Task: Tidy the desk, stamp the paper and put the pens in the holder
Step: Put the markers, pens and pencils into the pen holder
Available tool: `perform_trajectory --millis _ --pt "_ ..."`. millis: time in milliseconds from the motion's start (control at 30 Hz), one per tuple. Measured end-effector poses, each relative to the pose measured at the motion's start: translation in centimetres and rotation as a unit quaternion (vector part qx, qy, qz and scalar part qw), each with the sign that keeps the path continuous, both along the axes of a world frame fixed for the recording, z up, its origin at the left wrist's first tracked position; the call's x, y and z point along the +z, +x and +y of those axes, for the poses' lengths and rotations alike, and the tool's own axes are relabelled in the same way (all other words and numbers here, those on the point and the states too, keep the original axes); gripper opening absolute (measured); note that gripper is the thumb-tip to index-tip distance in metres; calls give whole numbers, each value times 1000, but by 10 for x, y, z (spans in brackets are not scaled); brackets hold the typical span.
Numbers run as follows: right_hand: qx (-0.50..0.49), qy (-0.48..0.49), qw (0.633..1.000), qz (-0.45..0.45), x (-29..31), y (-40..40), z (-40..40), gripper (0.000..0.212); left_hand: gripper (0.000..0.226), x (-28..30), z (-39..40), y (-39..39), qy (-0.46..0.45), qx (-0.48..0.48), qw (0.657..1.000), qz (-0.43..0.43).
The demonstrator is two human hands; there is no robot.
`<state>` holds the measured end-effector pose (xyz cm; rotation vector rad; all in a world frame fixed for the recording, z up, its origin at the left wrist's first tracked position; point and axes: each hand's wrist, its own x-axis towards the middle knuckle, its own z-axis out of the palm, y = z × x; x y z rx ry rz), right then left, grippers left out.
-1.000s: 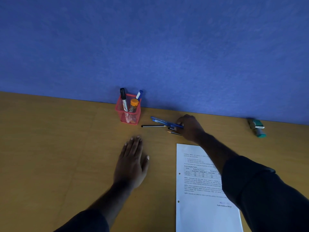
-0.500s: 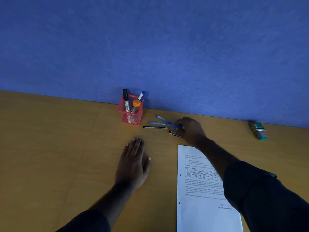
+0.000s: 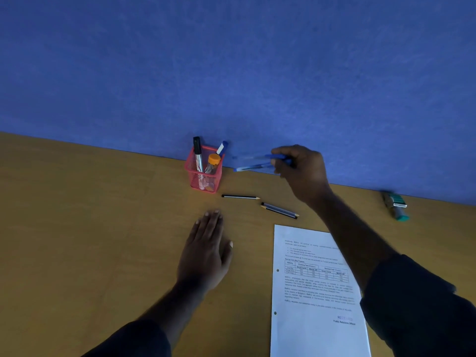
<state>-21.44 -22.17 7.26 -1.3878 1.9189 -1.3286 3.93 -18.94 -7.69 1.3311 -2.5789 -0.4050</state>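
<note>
The right hand is up off the desk w/ its fingers curled round the back ends of two blue pens, pinched together; the pens are motion-blurred, so exact count is a judgement. Their long axes run roughly level, sticking out leftward from the fingertips w/ the free tips aimed at the red mesh holder. That's the relation the next move turns on: holder sits just beyond the pen tips, to the left of the gripping fingers and a bit lower, its open mouth up, already carrying a black marker, an orange-capped tube and a blue/white pen. To drop them in, the pens prob. need tipping from level toward upright over the rim; the right hand is clearly the nearer one. The left hand lies flat on the desk, fingers straight and together, holding nothing, nearer the person than the holder. Below the right hand's fingers, on the desk: one pencil lying level just right of the holder's base, and a pair of pencils side by side, slanted, betw. that hand and the paper. Paper lies under the right forearm, w/ a faint stamp mark near its bottom. The stamp lies well off to the right by the blue wall.
</note>
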Motion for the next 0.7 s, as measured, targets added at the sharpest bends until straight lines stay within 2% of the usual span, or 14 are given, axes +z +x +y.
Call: perform_trajectory --millis 133,267,333,433,533,700 --pt "25 -73 995 -67 35 21 -11 18 68 -1 0 0 -1 0 1000 -3" --pt "64 -97 991 -70 56 44 -26 15 70 -2 -1 0 3 3 1000 -12" --pt "79 -90 992 -42 60 53 -32 16 70 -2 -1 0 6 4 1000 -7" --pt "104 -95 988 55 66 63 -39 18 69 -2 0 -1 11 6 1000 -4" --pt "162 -105 969 153 70 70 -45 18 69 -2 0 -1 15 7 1000 -12" --pt "269 -48 935 226 73 76 -53 16 70 2 1 -2 22 7 1000 -11"
